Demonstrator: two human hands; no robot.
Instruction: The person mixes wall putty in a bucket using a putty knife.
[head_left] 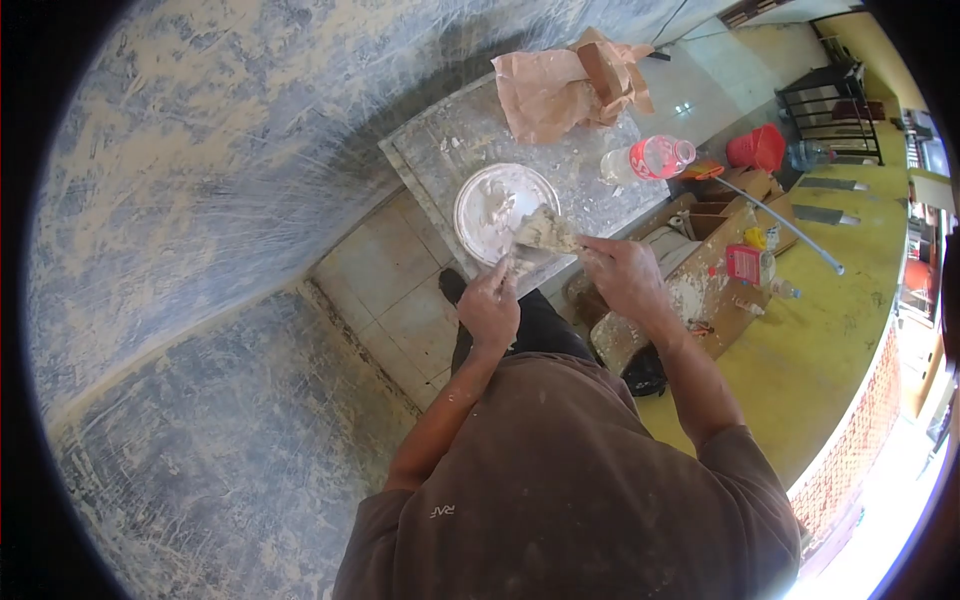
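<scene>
Evidently the right hand [625,275] was clamped on a scraper [545,232] loaded with putty, above the near rim of the bowl [462,200]. The left hand [488,305] was curled shut at the blade, its contents indiscernible. Risk 1: tilting could drop putty past the table [440,150] onto the shoe [452,285].

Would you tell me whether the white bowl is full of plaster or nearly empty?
Nearly empty: the bowl shows only smears and lumps inside, while the right hand holds a putty knife over its rim.

The person wears a brown shirt [580,480] with short sleeves and small white letters, dark trousers [545,325] and a black shoe [452,286].
</scene>
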